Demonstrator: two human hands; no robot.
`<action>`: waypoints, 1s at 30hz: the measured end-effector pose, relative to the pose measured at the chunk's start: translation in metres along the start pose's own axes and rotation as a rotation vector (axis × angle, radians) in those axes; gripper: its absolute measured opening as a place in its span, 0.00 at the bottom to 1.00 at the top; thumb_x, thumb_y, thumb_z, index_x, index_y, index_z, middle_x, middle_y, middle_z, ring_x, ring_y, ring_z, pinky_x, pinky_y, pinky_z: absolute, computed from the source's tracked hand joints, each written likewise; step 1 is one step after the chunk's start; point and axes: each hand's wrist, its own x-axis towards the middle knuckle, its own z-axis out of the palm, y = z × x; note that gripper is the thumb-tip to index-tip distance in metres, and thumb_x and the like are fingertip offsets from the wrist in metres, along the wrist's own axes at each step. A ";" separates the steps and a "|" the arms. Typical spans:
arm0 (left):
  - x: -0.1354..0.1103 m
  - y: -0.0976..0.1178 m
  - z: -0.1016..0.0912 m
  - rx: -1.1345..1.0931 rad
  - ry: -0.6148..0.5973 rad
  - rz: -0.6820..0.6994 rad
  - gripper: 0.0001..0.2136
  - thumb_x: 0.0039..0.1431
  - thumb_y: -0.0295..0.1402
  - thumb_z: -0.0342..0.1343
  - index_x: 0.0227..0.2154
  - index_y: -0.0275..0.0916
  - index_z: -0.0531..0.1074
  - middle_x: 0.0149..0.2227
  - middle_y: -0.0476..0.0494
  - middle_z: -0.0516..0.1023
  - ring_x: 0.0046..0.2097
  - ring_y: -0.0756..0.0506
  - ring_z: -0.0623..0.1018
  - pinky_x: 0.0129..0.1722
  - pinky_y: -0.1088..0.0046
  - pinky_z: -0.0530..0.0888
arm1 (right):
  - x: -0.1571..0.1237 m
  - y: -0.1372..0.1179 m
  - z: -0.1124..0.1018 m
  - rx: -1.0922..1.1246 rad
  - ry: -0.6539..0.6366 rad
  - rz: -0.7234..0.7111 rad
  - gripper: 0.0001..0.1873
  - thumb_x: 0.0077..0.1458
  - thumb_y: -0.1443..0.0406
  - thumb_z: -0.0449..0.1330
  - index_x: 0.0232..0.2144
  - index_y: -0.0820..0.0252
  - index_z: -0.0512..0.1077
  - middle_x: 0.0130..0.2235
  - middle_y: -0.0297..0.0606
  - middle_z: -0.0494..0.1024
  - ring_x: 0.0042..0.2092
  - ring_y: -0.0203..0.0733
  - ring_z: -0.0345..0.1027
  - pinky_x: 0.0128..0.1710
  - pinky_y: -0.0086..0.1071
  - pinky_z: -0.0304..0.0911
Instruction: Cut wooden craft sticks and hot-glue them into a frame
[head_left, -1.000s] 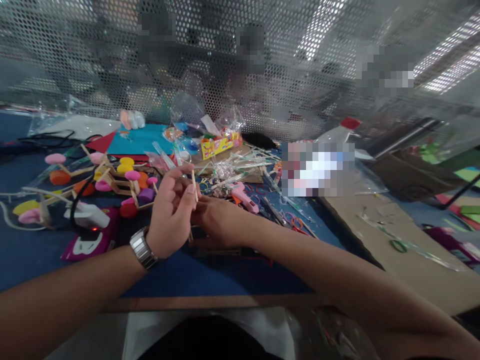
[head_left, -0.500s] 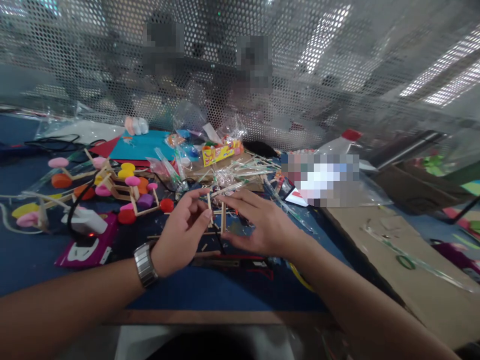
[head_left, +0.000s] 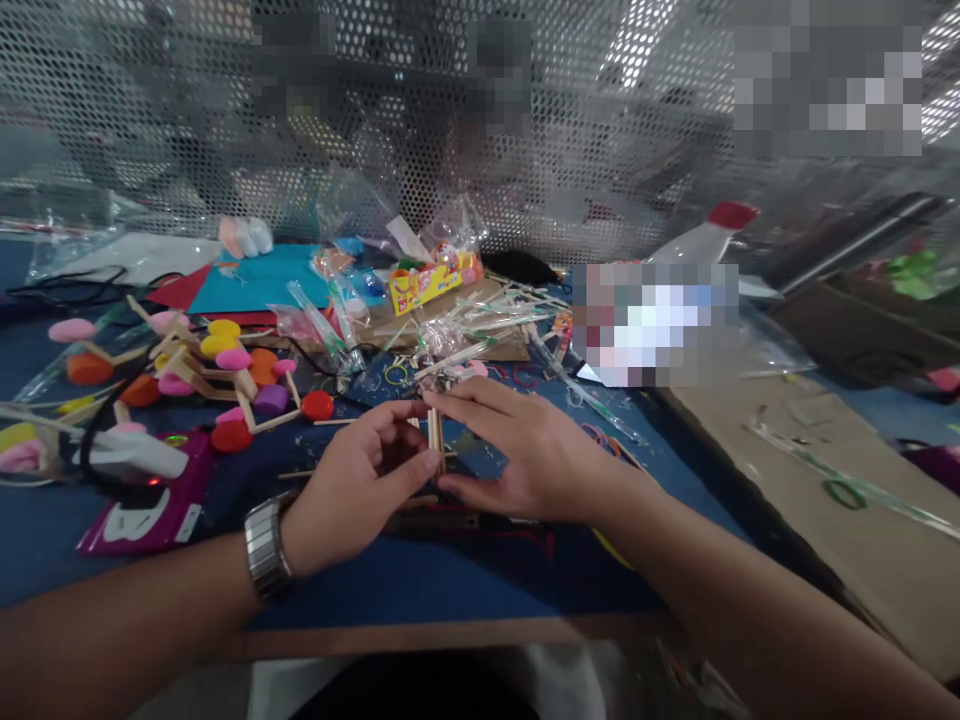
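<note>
1. On my feed, the pale wooden sticks [head_left: 436,435] stand bunched between my two hands, above the near middle of the blue tabletop [head_left: 450,590].
2. My left hand [head_left: 341,500] has its fingers half curled, a hollow inside them, thumb tip and forefinger closed against the sticks.
3. My right hand [head_left: 536,450] spans them lengthwise: fingers at the far end, thumb at the near end, the grip partly open.
4. Left: a purple box [head_left: 176,500], with stick models bearing coloured discs [head_left: 262,366] farther back.
5. Far middle: a yellow carton [head_left: 435,283]. Right: brown cardboard [head_left: 885,580].
</note>
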 end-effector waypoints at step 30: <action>0.004 0.009 -0.003 0.046 -0.091 -0.052 0.13 0.49 0.40 0.68 0.23 0.35 0.74 0.23 0.51 0.73 0.26 0.52 0.69 0.27 0.78 0.69 | -0.001 -0.010 -0.001 0.102 -0.011 0.005 0.30 0.56 0.59 0.68 0.58 0.64 0.67 0.52 0.51 0.75 0.54 0.50 0.72 0.54 0.42 0.73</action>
